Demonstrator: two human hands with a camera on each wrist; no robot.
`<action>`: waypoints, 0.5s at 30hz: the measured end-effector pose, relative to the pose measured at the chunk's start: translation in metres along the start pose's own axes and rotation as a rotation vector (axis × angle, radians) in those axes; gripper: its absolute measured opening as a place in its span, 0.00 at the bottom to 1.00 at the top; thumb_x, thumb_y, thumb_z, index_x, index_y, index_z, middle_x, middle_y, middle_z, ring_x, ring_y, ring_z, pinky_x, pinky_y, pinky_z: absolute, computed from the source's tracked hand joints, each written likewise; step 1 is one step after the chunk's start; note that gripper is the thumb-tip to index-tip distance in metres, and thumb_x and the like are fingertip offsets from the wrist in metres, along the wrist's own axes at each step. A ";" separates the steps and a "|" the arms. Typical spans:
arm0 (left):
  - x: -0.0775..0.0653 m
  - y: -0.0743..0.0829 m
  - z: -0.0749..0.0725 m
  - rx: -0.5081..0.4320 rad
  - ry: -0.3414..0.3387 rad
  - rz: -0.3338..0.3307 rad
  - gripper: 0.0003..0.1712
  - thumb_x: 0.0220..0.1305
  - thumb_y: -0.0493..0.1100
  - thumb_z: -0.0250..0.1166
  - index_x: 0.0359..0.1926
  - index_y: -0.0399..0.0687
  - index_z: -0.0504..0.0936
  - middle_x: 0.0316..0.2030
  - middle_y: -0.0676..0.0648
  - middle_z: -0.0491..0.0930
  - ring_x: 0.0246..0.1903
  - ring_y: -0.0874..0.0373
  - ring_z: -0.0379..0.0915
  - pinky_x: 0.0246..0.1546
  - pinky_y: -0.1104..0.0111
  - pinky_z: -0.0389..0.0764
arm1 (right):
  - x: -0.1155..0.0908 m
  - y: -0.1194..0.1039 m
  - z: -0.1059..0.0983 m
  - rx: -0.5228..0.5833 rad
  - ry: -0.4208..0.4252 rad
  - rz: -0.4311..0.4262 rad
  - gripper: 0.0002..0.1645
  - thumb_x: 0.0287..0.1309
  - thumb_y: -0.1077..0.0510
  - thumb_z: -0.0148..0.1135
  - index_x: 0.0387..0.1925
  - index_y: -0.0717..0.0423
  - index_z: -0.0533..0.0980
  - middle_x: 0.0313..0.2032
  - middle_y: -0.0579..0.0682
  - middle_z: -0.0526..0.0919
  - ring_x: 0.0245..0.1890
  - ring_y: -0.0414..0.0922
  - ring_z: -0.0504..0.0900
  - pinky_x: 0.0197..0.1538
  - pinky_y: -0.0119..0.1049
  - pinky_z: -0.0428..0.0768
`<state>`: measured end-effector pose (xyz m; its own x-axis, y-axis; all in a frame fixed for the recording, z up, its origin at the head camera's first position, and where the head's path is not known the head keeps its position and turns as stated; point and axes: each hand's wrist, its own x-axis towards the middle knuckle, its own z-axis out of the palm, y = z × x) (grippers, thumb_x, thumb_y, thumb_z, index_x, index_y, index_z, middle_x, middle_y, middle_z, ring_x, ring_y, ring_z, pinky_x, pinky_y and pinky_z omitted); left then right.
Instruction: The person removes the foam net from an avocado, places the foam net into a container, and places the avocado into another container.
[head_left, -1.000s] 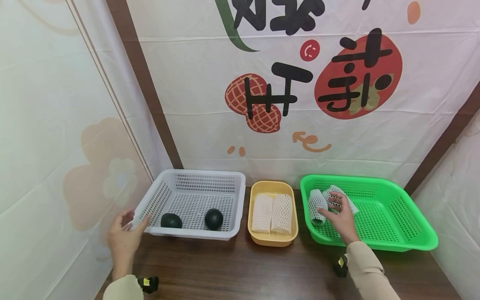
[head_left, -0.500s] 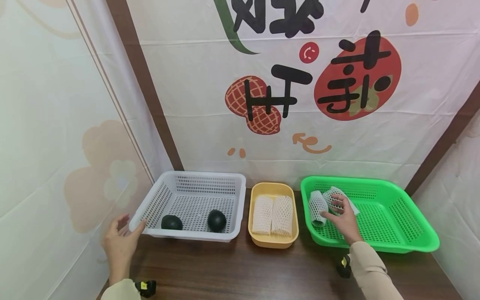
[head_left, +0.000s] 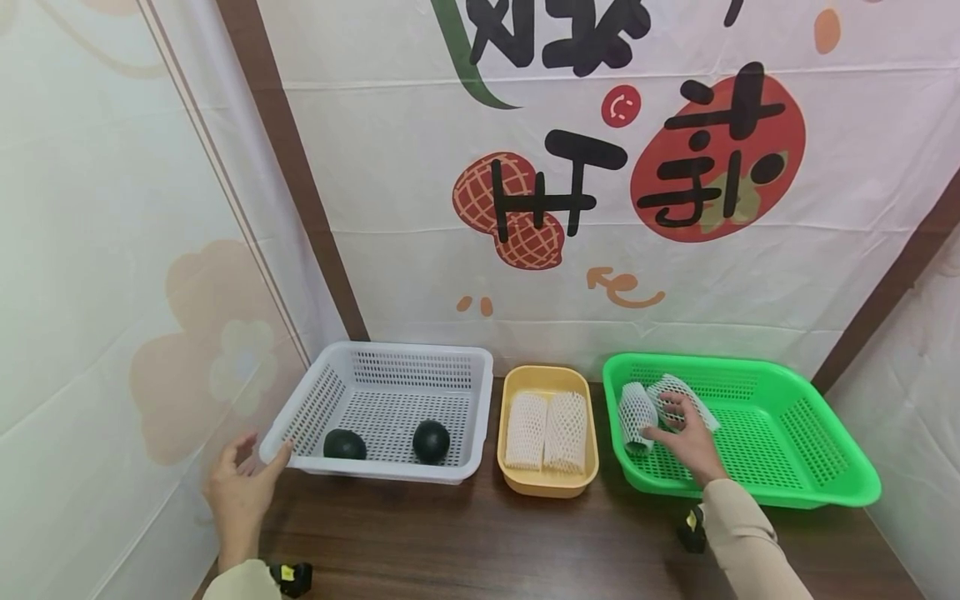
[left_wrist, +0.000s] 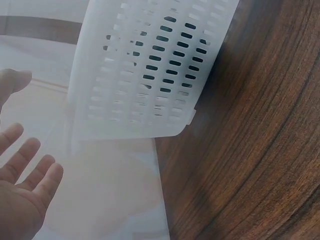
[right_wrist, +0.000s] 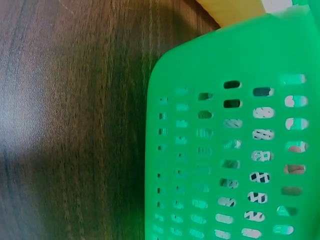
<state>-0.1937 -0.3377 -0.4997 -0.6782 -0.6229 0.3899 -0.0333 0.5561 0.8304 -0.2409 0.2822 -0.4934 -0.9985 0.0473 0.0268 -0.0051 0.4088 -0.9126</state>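
My left hand (head_left: 238, 487) hovers by the front left corner of a white perforated basket (head_left: 382, 472), fingers spread. In the left wrist view a gap shows between its fingers (left_wrist: 45, 180) and the basket wall (left_wrist: 140, 65). Inside that basket lie two dark green, smooth rounded fruits (head_left: 344, 445) (head_left: 431, 442). Over the left part of a green perforated basket (head_left: 795, 417) is my right hand (head_left: 693, 446), fingers loosely bent. Beneath and beside it lie two white foam net sleeves (head_left: 637, 414) (head_left: 675, 392); something dark shows at the nearer one's end. The right wrist view mostly shows the green basket's wall (right_wrist: 200, 65).
A small yellow tub (head_left: 550, 483) with two flattened foam net sleeves (head_left: 526, 429) stands between the baskets. All sit on a brown wooden table (head_left: 450, 542). Printed cloth (head_left: 390, 275) hangs behind and at both sides.
My left hand has drawn slightly left, away from the white basket's corner. The right-hand dark fruit has rolled a little to the right. My right hand has hardly moved.
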 end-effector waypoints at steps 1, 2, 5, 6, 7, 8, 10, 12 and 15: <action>0.000 0.000 0.000 -0.001 -0.002 -0.003 0.33 0.50 0.42 0.77 0.56 0.35 0.76 0.53 0.35 0.75 0.54 0.38 0.71 0.52 0.45 0.76 | 0.000 0.000 0.000 0.002 -0.003 0.000 0.46 0.58 0.56 0.69 0.71 0.57 0.54 0.66 0.68 0.57 0.65 0.68 0.58 0.58 0.64 0.69; -0.001 0.000 0.000 0.000 -0.006 -0.008 0.34 0.50 0.42 0.77 0.56 0.34 0.75 0.54 0.34 0.75 0.54 0.37 0.70 0.52 0.44 0.76 | 0.001 0.001 0.000 0.004 -0.007 0.000 0.46 0.58 0.56 0.69 0.71 0.57 0.54 0.66 0.69 0.57 0.65 0.68 0.58 0.59 0.64 0.69; -0.001 -0.002 0.000 0.006 -0.015 -0.025 0.34 0.51 0.42 0.76 0.57 0.33 0.75 0.54 0.33 0.73 0.55 0.36 0.69 0.52 0.43 0.75 | 0.002 0.002 0.000 0.004 -0.020 0.009 0.47 0.58 0.56 0.69 0.71 0.58 0.53 0.66 0.69 0.56 0.65 0.69 0.58 0.60 0.64 0.68; -0.002 -0.002 0.001 0.005 -0.021 -0.032 0.34 0.51 0.42 0.76 0.57 0.33 0.74 0.55 0.32 0.73 0.56 0.35 0.68 0.52 0.42 0.75 | 0.003 0.003 0.000 0.005 -0.024 0.013 0.47 0.58 0.56 0.69 0.71 0.58 0.53 0.66 0.69 0.56 0.65 0.69 0.57 0.60 0.65 0.68; -0.002 -0.002 0.001 0.009 -0.024 -0.041 0.34 0.52 0.43 0.75 0.57 0.32 0.74 0.55 0.32 0.72 0.56 0.34 0.68 0.53 0.42 0.74 | 0.004 0.003 0.000 0.005 -0.027 0.019 0.47 0.58 0.56 0.69 0.71 0.58 0.53 0.66 0.69 0.56 0.65 0.69 0.57 0.60 0.65 0.68; -0.002 -0.003 0.001 0.011 -0.029 -0.052 0.34 0.52 0.43 0.75 0.58 0.32 0.74 0.56 0.31 0.71 0.57 0.33 0.67 0.53 0.42 0.74 | 0.004 0.003 0.000 0.008 -0.030 0.025 0.47 0.58 0.56 0.69 0.71 0.58 0.53 0.66 0.69 0.56 0.65 0.69 0.57 0.60 0.65 0.67; -0.002 -0.005 0.002 0.008 -0.038 -0.068 0.35 0.53 0.43 0.75 0.58 0.32 0.73 0.57 0.31 0.70 0.57 0.33 0.66 0.54 0.42 0.73 | 0.006 0.004 0.000 0.012 -0.033 0.039 0.47 0.58 0.57 0.69 0.71 0.58 0.53 0.66 0.69 0.56 0.65 0.70 0.57 0.60 0.65 0.67; -0.001 -0.008 0.003 0.008 -0.045 -0.079 0.35 0.53 0.44 0.75 0.58 0.32 0.73 0.58 0.31 0.70 0.58 0.33 0.66 0.54 0.42 0.73 | 0.007 0.004 0.001 0.019 -0.034 0.054 0.47 0.58 0.57 0.69 0.71 0.58 0.53 0.66 0.69 0.55 0.65 0.70 0.57 0.60 0.64 0.67; -0.001 -0.012 0.004 0.008 -0.055 -0.089 0.35 0.53 0.43 0.74 0.59 0.32 0.73 0.58 0.31 0.69 0.57 0.33 0.65 0.54 0.42 0.73 | 0.009 0.006 0.001 0.021 -0.036 0.071 0.48 0.57 0.56 0.70 0.71 0.57 0.53 0.67 0.69 0.55 0.65 0.69 0.57 0.61 0.64 0.67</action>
<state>-0.1954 -0.3415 -0.5114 -0.7112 -0.6393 0.2923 -0.1009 0.5043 0.8576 -0.2501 0.2845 -0.4988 -0.9977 0.0426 -0.0526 0.0650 0.3863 -0.9201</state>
